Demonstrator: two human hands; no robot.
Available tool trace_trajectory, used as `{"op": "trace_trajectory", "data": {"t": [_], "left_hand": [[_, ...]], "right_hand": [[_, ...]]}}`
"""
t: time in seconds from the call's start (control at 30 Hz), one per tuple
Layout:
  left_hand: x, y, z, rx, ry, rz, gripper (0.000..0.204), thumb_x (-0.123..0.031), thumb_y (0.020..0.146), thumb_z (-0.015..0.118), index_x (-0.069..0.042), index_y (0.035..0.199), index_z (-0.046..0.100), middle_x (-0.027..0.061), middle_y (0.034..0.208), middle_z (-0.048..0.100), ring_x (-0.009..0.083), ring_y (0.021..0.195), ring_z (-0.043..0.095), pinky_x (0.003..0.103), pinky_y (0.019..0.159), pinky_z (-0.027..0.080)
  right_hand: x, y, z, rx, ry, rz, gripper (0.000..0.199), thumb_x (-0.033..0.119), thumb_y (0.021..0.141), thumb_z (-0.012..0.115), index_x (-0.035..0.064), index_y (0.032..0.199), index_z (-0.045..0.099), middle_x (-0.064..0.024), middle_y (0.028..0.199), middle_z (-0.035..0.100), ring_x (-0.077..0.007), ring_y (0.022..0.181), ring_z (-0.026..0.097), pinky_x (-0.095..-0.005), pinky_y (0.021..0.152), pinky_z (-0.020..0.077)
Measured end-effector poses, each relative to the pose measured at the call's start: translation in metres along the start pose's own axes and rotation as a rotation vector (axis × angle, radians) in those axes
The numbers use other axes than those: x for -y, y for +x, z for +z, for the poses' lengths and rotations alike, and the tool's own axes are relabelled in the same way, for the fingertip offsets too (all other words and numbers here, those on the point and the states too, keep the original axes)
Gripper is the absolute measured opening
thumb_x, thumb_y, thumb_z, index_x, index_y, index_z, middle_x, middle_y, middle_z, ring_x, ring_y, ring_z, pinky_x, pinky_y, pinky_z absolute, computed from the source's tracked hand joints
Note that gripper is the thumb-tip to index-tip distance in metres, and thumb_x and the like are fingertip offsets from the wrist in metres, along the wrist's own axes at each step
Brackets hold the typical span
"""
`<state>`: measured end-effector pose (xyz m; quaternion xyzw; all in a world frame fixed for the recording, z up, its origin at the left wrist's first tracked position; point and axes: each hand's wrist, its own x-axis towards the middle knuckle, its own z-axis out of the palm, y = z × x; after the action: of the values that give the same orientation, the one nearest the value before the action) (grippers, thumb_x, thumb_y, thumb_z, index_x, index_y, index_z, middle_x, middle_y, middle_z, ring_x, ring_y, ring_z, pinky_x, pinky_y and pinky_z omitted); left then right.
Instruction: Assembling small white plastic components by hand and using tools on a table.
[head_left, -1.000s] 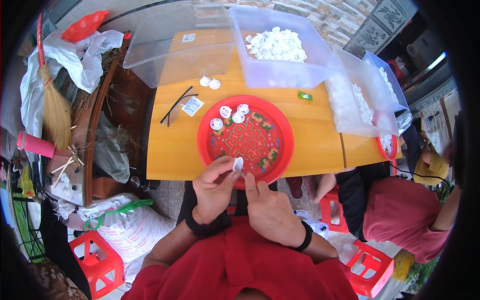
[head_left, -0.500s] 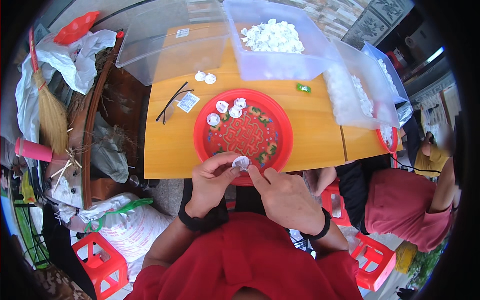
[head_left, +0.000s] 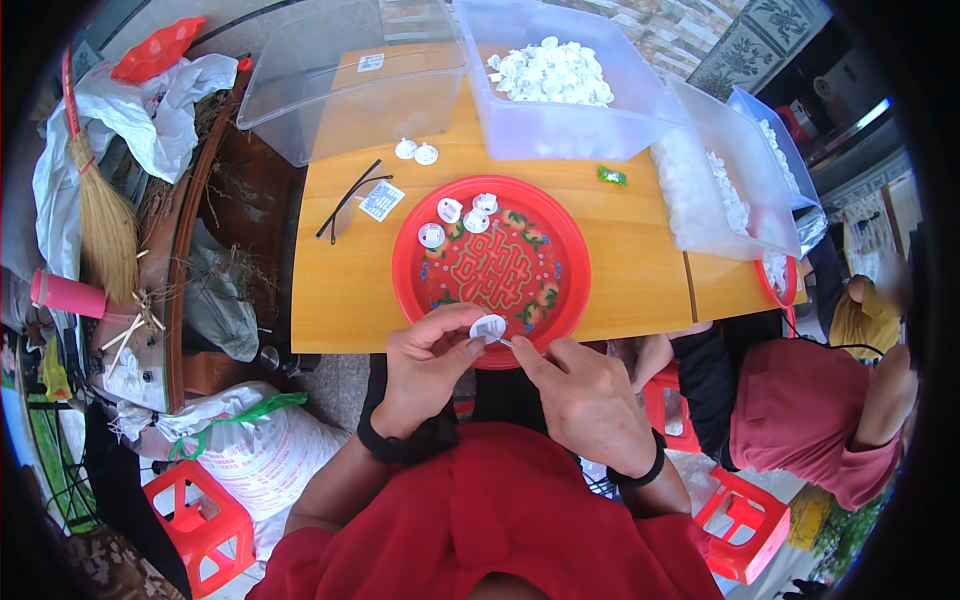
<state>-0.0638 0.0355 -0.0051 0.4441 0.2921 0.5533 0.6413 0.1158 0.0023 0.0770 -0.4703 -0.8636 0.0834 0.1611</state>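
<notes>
White plastic piece [head_left: 488, 326] sits pinched in the left hand [head_left: 428, 365], near the red tray's [head_left: 410, 262] edge; the right hand [head_left: 580, 395] pokes it from the right with a thin pin.

Labels and packages around the bench

A small white printed label [head_left: 380, 200] lies on the bench left of the red plate; a white sticker [head_left: 371, 62] sits on the clear lid behind; a green wrapped packet [head_left: 611, 177] lies beside the tub; a white sack [head_left: 255, 450] rests on the floor.

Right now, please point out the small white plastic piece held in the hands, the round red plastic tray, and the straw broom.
small white plastic piece [head_left: 488, 326], head view, its top face.
round red plastic tray [head_left: 575, 240], head view, right rim.
straw broom [head_left: 105, 230], head view, bristles.
</notes>
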Motion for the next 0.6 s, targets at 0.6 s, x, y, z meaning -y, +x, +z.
{"op": "trace_trajectory", "data": {"t": [0.6], "left_hand": [[0.009, -0.006, 0.0, -0.023, 0.207, 0.014, 0.031, 0.02, 0.075, 0.052, 0.004, 0.1, 0.059, 0.0111, 0.101, 0.06, 0.0173, 0.096, 0.059, 0.028, 0.083, 0.048]], "right_hand": [[-0.006, 0.022, -0.008, 0.299, -0.128, -0.182, 0.023, 0.005, 0.069, 0.054, -0.0078, 0.089, 0.054, -0.0101, 0.063, 0.051, -0.0223, 0.053, 0.055, -0.0329, 0.044, 0.0418]]}}
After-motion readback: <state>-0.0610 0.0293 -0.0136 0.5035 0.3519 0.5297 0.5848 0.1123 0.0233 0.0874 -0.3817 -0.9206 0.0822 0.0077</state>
